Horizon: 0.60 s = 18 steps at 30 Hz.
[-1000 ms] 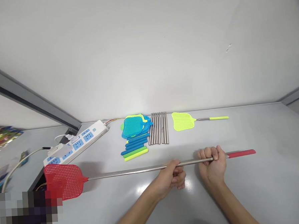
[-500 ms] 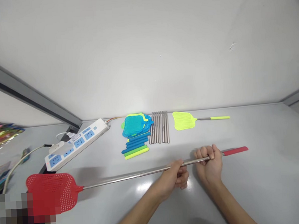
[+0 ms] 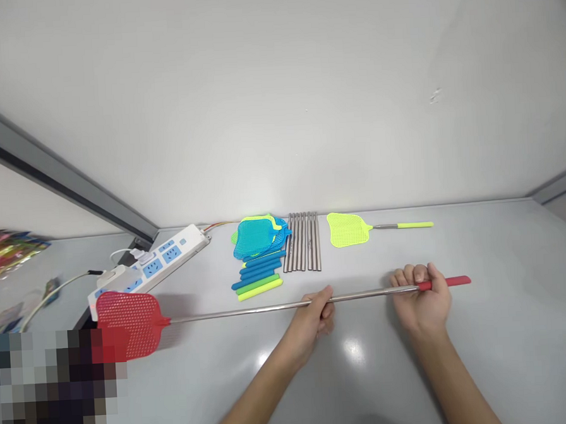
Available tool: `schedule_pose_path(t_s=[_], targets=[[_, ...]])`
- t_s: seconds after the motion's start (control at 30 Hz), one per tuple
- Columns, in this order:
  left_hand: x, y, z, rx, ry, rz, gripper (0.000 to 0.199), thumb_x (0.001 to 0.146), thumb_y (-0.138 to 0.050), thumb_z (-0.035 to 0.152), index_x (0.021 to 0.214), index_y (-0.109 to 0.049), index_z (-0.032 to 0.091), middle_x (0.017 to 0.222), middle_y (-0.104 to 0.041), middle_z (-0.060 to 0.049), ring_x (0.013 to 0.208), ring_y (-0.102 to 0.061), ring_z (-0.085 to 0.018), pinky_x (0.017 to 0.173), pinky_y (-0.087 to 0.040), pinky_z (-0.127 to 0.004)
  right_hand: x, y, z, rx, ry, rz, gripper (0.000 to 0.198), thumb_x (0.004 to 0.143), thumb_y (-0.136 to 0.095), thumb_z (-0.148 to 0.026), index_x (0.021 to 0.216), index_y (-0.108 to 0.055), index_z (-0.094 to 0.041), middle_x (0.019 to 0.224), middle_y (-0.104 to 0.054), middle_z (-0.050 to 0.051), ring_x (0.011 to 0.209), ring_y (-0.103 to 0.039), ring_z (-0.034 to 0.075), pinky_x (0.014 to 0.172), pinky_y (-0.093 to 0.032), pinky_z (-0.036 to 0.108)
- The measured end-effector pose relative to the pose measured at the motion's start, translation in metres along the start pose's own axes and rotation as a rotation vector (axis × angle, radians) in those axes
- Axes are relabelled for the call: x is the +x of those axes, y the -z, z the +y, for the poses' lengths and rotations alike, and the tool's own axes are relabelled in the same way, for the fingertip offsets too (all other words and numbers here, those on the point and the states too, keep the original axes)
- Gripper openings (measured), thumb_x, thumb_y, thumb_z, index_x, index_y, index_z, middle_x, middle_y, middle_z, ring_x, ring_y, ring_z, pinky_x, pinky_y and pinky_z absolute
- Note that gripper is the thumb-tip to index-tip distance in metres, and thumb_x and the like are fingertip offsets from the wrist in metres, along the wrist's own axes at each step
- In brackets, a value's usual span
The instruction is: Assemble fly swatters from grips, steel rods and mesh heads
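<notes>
Left hand (image 3: 312, 315): fingers gripped the silvery shaft (image 3: 363, 294).
Right hand (image 3: 423, 299): fingers held the red handle (image 3: 458, 280) — tip beyond them.
Red head (image 3: 139, 321): jutted left of the fingers — level handling likely steadied it.

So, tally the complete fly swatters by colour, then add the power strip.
Red fly swatter, in the hands: 1
Yellow-green fly swatter, on the table: 1
White power strip: 1
Total: 3

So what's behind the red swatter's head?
Part of the power strip is behind the red head, along its upper edge. The covered stretch, and whatever else the head hides, can't be made out.
</notes>
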<state>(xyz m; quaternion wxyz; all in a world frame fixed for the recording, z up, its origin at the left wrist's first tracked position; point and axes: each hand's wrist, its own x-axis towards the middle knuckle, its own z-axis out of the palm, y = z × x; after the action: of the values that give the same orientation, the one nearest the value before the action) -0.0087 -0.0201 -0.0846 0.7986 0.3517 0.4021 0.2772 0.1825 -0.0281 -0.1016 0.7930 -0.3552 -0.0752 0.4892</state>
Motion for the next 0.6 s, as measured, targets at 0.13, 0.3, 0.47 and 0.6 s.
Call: schedule_pose_path(t_s=[0.13,0.3,0.47,0.6], targets=[[-0.0012,-0.0006,-0.0039,0.044,-0.026,0.001,0.044,0.078,-0.041,0.050,0.049,-0.029,0.018,0.037,-0.021,0.009,0.037,-0.018,-0.005,0.045,-0.018,-0.024,0.0035,0.0005,-0.0012,0.094,-0.111,-0.009,0.030,0.078,-0.045,-0.027,0.052,-0.033,-0.017,0.052,-0.029,-0.005,0.046,-0.036,0.007,0.044,-0.035,0.022],[-0.0001,0.0011,-0.0048,0.123,-0.026,0.035,0.046,0.076,-0.041,0.053,0.048,-0.032,0.017,0.037,-0.020,0.008,0.037,-0.017,-0.005,0.044,-0.013,-0.025,0.0051,0.0010,-0.0035,0.243,-0.216,-0.069,0.031,0.081,-0.043,-0.026,0.054,-0.031,-0.018,0.050,-0.026,-0.006,0.041,-0.033,0.006,0.041,-0.035,0.020],[-0.0005,0.0049,0.0012,0.139,-0.002,0.030,0.046,0.076,-0.040,0.054,0.049,-0.039,0.016,0.037,-0.019,0.008,0.038,-0.019,-0.006,0.043,-0.013,-0.024,0.0050,0.0016,-0.0053,0.279,-0.237,-0.087,0.030,0.082,-0.042,-0.028,0.055,-0.031,-0.019,0.049,-0.026,-0.007,0.038,-0.031,0.006,0.038,-0.034,0.019],[-0.0010,0.0075,0.0022,0.128,0.003,0.051,0.042,0.076,-0.043,0.048,0.048,-0.040,0.016,0.038,-0.022,0.007,0.038,-0.021,-0.006,0.042,-0.014,-0.024,0.0036,0.0008,-0.0016,0.331,-0.281,-0.091,0.028,0.081,-0.043,-0.025,0.056,-0.032,-0.019,0.049,-0.028,-0.007,0.039,-0.033,0.006,0.039,-0.035,0.019]])
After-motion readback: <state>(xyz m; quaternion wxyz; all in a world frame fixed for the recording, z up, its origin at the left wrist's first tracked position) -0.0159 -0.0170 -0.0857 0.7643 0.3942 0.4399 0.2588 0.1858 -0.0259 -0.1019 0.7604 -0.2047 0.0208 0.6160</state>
